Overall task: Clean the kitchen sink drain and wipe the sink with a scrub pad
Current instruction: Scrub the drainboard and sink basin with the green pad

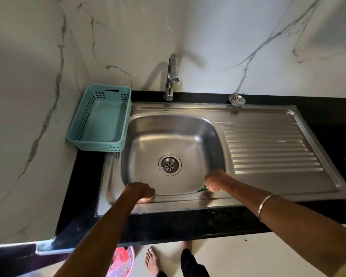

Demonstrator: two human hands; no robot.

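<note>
The head view looks down on the steel sink (188, 124); the right hand (213, 181) is closed over a green scrub pad (202, 189), mostly hidden, at the front right bowl corner; the left hand (142, 191) is curled on the front rim, its fingers hidden; the drain (169, 164) lies open between them; the strainer (237, 100) rests on the desk (318, 108) behind.

Teal basket (100, 122) left on black counter (328, 124); tap (171, 76) behind.

Dim, soft light; glare on the sink (188, 124); wide-angle bending at edges.
</note>
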